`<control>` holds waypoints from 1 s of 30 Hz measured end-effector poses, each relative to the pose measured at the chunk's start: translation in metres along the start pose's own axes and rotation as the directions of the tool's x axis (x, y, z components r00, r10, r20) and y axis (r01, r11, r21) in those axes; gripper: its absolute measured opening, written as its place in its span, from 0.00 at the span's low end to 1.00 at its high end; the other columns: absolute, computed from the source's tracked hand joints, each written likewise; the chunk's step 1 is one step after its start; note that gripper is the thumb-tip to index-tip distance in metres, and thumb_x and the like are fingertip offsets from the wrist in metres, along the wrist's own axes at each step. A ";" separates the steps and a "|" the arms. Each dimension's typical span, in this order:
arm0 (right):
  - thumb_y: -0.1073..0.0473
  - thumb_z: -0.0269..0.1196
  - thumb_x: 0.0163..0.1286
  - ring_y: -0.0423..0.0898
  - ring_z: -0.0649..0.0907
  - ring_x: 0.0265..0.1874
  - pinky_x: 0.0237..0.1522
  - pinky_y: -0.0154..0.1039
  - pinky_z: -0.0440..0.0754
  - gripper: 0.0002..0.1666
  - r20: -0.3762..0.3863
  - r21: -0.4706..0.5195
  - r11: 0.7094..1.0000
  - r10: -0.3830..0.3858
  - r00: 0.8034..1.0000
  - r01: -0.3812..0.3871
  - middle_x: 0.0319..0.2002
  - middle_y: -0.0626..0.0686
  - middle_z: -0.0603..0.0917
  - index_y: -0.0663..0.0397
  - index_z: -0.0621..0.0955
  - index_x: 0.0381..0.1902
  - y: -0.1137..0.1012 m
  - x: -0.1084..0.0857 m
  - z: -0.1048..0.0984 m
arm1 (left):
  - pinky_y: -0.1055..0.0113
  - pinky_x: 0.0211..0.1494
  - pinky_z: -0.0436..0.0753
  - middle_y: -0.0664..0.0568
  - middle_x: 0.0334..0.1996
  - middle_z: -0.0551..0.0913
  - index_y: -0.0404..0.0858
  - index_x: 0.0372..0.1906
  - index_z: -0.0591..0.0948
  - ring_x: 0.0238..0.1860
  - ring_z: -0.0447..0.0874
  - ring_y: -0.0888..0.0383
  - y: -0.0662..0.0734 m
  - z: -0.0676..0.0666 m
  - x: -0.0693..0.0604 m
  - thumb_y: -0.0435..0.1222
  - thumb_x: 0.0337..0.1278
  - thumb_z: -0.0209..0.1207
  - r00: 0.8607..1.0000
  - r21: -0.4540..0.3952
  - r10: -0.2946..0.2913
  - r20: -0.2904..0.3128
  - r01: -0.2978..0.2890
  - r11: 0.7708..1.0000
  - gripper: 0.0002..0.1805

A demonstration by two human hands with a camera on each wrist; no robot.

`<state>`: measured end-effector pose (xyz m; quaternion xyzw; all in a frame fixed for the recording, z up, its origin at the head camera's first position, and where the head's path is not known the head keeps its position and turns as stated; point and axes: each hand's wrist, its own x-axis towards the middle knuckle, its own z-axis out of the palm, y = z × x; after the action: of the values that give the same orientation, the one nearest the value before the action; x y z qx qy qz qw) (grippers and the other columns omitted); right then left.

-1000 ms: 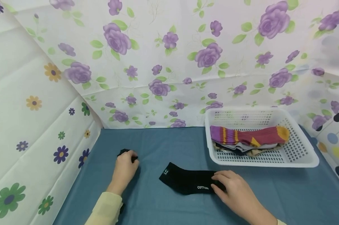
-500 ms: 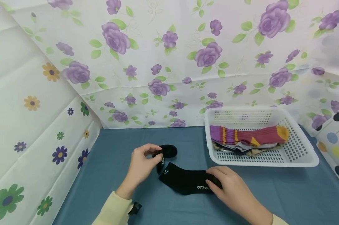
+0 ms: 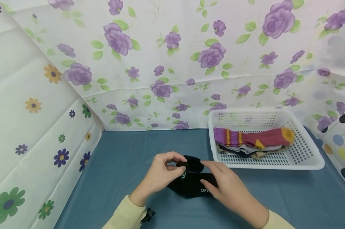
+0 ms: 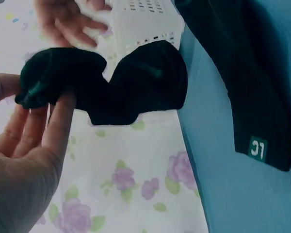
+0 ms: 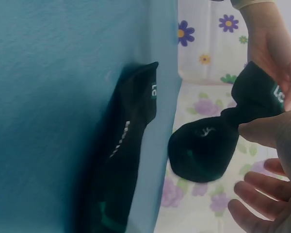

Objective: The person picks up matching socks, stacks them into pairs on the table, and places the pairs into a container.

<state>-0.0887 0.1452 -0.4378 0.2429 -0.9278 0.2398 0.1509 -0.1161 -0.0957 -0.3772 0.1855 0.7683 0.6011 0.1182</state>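
Note:
My left hand [image 3: 161, 173] pinches a black sock [image 3: 194, 164] by its cuff end, thumb against the fingers. The left wrist view shows this held sock [image 4: 145, 82] raised off the table, bent and drooping. Below it a matching black sock [image 3: 189, 188] lies flat, with white "LC" lettering at the cuff and "COTTON" along the foot; its toe end is partly hidden by my right hand [image 3: 231, 187]. That hand's fingers are spread beside the held sock. Its index fingertip is very near the sock's edge; whether they touch I cannot tell.
A white perforated plastic basket [image 3: 264, 166] stands at the back right, with a stack of folded socks [image 3: 255, 140] inside, a maroon, purple and yellow one on top. Blue cloth [image 3: 126, 143] covers the table. Flower-printed sheets [image 3: 161, 105] rise behind and at the left.
My left hand has carried the second black sock rightward from the left of the table to above the flat sock. My right hand has lifted slightly off the flat sock's toe toward the held one.

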 end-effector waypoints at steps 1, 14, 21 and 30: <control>0.45 0.67 0.58 0.39 0.76 0.55 0.47 0.39 0.80 0.39 0.004 0.008 1.000 -0.012 1.000 0.012 0.57 0.43 0.75 0.37 0.66 0.66 -0.001 0.003 0.000 | 0.65 0.35 0.83 0.46 0.44 0.82 0.44 0.43 0.82 0.35 0.86 0.53 -0.003 0.001 0.000 0.32 0.58 0.59 1.000 -0.007 0.014 0.025 -0.013 1.000 0.09; 0.54 0.67 0.59 0.31 0.77 0.47 0.45 0.32 0.79 0.17 0.143 0.070 0.997 0.019 0.990 -0.029 0.44 0.33 0.79 0.33 0.77 0.46 -0.001 0.021 0.005 | 0.67 0.34 0.78 0.48 0.40 0.83 0.38 0.35 0.78 0.41 0.84 0.52 -0.009 0.007 0.000 0.21 0.53 0.50 0.965 -0.129 0.161 0.209 -0.136 0.982 0.11; 0.54 0.64 0.63 0.25 0.78 0.35 0.35 0.27 0.78 0.13 0.176 0.157 0.979 0.102 0.979 -0.130 0.36 0.31 0.79 0.29 0.74 0.42 0.001 0.022 0.002 | 0.68 0.31 0.77 0.42 0.45 0.82 0.34 0.34 0.76 0.48 0.80 0.48 -0.016 0.003 0.003 0.18 0.51 0.47 0.964 -0.175 0.211 0.161 -0.182 0.967 0.12; 0.58 0.65 0.62 0.29 0.79 0.37 0.36 0.29 0.79 0.16 0.074 0.223 0.973 0.050 0.996 -0.065 0.40 0.34 0.80 0.32 0.76 0.45 0.003 0.022 -0.006 | 0.55 0.55 0.77 0.52 0.58 0.72 0.40 0.53 0.71 0.57 0.74 0.51 -0.029 0.005 0.005 0.32 0.60 0.54 0.971 -0.116 0.141 0.195 -0.120 0.986 0.16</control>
<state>-0.1070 0.1424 -0.4250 0.2394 -0.9059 0.3391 0.0839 -0.1231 -0.0953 -0.4065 0.2893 0.7065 0.6244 0.1653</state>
